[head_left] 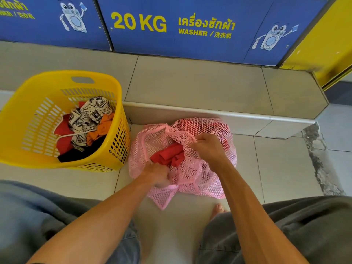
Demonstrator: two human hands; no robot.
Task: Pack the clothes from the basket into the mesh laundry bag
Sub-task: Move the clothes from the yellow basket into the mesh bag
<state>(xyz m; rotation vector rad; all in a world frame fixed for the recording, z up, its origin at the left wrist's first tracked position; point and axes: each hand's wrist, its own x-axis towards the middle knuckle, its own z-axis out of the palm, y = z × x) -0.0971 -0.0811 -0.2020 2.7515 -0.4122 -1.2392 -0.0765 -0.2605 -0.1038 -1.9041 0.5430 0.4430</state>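
Observation:
A pink mesh laundry bag (192,168) lies on the tiled floor in front of me, its mouth held wide. A red garment (168,154) sits inside the opening. My left hand (158,175) grips the near rim of the bag beside the red cloth. The far rim is pinched in my right hand (207,145). To the left stands a yellow plastic basket (24,111) holding a black-and-white patterned garment (89,117), orange cloth (101,130), red cloth and something black.
A raised tiled step (190,88) runs behind the bag, below blue washer panels (190,25) marked 20 KG. A yellow panel (327,44) stands at the right. My knees in grey shorts fill the bottom corners, and a bare toe (217,208) shows near the bag.

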